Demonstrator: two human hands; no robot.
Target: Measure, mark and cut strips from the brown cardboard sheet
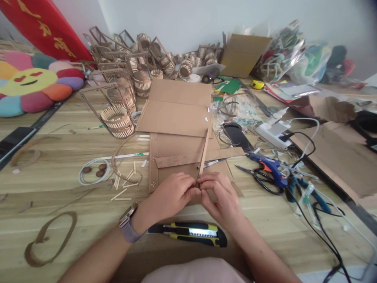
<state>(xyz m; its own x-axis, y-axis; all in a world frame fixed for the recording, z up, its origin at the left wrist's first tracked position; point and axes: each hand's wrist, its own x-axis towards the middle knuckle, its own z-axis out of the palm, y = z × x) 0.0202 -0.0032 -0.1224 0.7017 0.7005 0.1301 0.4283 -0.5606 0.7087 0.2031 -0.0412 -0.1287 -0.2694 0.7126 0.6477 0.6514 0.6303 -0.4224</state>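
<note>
A narrow cardboard strip [204,153] points away from me over the cardboard sheets [176,146]. Its near end is pinched between the fingertips of my left hand [179,189] and my right hand [219,196], which almost meet. The fingers hide that end. Beneath the narrow strip, a wider cardboard strip [188,158] lies crosswise, with a pen [212,163] partly showing beside it. A yellow and black utility knife [191,233] rests on the table just below my hands.
Scissors [262,179], a blue glue gun [269,167] and pliers [315,194] lie at right among cables, near a white power strip [273,129]. Small wooden sticks [125,181] and a white tape ring [94,171] lie at left. Small stick-sided buckets [118,120] stand behind.
</note>
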